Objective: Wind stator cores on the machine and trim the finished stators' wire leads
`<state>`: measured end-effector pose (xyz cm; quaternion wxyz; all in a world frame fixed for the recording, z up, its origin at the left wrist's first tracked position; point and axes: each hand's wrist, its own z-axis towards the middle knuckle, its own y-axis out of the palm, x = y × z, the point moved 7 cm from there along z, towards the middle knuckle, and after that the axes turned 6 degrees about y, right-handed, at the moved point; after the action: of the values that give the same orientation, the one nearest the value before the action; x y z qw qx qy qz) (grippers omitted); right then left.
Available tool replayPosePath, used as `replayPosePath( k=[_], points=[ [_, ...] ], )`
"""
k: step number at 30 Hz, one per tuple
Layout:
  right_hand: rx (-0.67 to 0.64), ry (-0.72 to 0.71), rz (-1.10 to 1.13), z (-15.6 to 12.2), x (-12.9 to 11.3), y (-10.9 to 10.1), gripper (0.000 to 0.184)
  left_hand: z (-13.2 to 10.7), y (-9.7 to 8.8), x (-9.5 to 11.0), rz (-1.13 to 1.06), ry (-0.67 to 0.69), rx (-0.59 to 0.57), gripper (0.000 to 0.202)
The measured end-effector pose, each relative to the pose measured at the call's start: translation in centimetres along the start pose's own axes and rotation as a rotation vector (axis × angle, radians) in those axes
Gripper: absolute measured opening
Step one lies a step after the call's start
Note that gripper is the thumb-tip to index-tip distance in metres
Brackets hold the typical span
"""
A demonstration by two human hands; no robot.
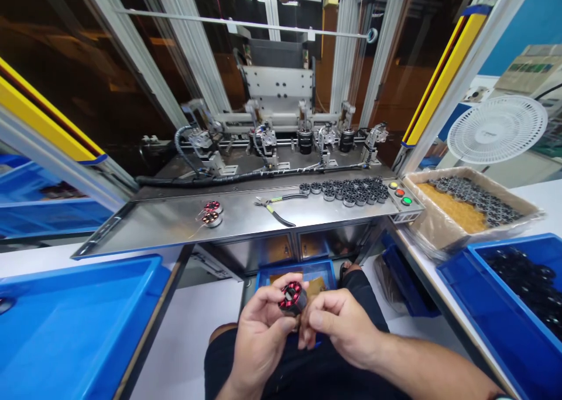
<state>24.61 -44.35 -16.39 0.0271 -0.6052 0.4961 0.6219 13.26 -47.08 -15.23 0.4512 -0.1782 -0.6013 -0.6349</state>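
My left hand (pixel 262 330) grips a motor stator (pixel 293 298) with red copper windings and a dark rim, held above my lap with its wound face tilted up. Close against its right side is my right hand (pixel 338 324), the fingers curled and pinched together. Whatever sits between those fingers, perhaps a thin wire end, is too small to make out. Two more wound stators, a red one (pixel 212 207) and a copper-coloured one (pixel 211 218), lie on the metal bench with loose wire ends. Beside them rests a pair of cutting pliers (pixel 276 207) with green and black handles, its jaws pointing left.
Black unwound stators (pixel 355 190) stand in rows near the push-button box (pixel 401 195). Behind the metal ledge (pixel 149 218) is the winding machine (pixel 281 136). Blue bins (pixel 144 283) flank me, and a lined box (pixel 461 212) of parts and a white fan (pixel 496 129) are at right.
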Motion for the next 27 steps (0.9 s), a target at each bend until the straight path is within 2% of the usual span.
replayPosePath(
  k=[4,9,11,12,14,15,16,18,19,21,23,27],
  points=[
    [-0.07,-0.002,0.069,0.3,-0.8,-0.6,0.051,0.6,0.1,0.9,0.089,0.067,-0.123,0.02],
    [-0.246,0.131,0.164,0.7,-0.1,1.1,0.049,0.9,1.4,1.8,0.288,0.13,-0.365,0.024],
    [-0.245,0.122,0.137,0.8,-0.1,1.1,0.05,0.9,1.2,2.1,0.333,0.152,-0.362,0.041],
    [-0.21,0.059,0.069,0.8,-0.6,0.8,0.05,0.8,0.7,2.4,0.365,0.172,-0.302,0.057],
    [-0.088,-0.198,-0.219,0.4,-2.6,0.0,0.048,0.6,-0.8,3.1,0.468,0.195,-0.119,0.084],
    [-0.025,-0.374,-0.416,-0.1,-4.0,-0.1,0.045,0.3,-1.3,3.2,0.521,0.179,-0.057,0.085],
    [0.027,-0.555,-0.616,-0.9,-5.2,0.1,0.042,0.0,-1.5,3.0,0.56,0.136,-0.036,0.078],
    [0.081,-0.838,-0.925,-2.3,-6.6,1.1,0.041,-0.5,-0.9,2.2,0.565,0.015,-0.089,0.062],
    [0.089,-0.924,-1.013,-2.8,-6.9,1.5,0.043,-0.7,-0.4,1.7,0.538,-0.033,-0.126,0.057],
    [0.099,-0.998,-1.096,-3.4,-7.1,1.9,0.046,-0.9,0.3,1.4,0.503,-0.073,-0.139,0.049],
    [0.094,-1.002,-1.104,-3.6,-7.2,2.1,0.048,-0.7,0.5,1.5,0.536,-0.04,-0.121,0.042],
    [0.003,-0.915,-0.985,-3.5,-7.6,2.2,0.046,-0.5,0.6,2.6,0.757,0.16,-0.143,0.041]
  ],
)
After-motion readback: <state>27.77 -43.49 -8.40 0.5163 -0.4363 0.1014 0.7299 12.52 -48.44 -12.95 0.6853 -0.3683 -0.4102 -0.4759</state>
